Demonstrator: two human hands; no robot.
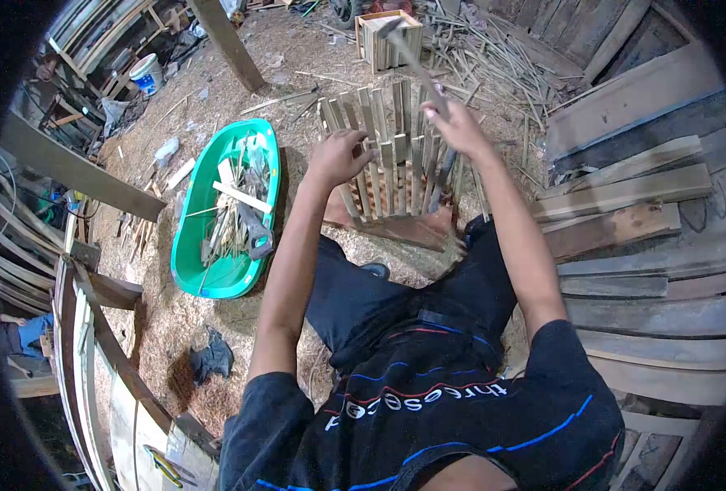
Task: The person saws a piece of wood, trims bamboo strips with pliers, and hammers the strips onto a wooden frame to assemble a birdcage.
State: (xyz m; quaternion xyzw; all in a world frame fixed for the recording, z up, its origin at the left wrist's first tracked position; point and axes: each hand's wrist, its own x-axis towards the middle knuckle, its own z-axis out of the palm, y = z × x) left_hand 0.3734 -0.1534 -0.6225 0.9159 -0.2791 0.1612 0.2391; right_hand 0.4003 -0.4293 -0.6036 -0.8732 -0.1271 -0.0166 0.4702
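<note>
My right hand (459, 129) is wrapped round the handle of a hammer (419, 69), raised with its head up and to the left. Lower and to the left, my left hand (340, 157) has its fingers curled at the upper left of a wooden slat frame (386, 182). Whatever lies between those fingers is too small to make out. Several thin upright slats form the frame, which stands on a wider reddish-brown board (408, 229) on the ground between my legs.
To my left lies a green plastic tub (184, 254) holding a handsaw (258, 233) and loose wood strips. Planks (625, 196) are stacked on the right. Beyond the frame stands a wooden box (390, 47). A post (228, 45) rises from the shavings-covered floor. A person's blue clothing (31, 334) shows far left.
</note>
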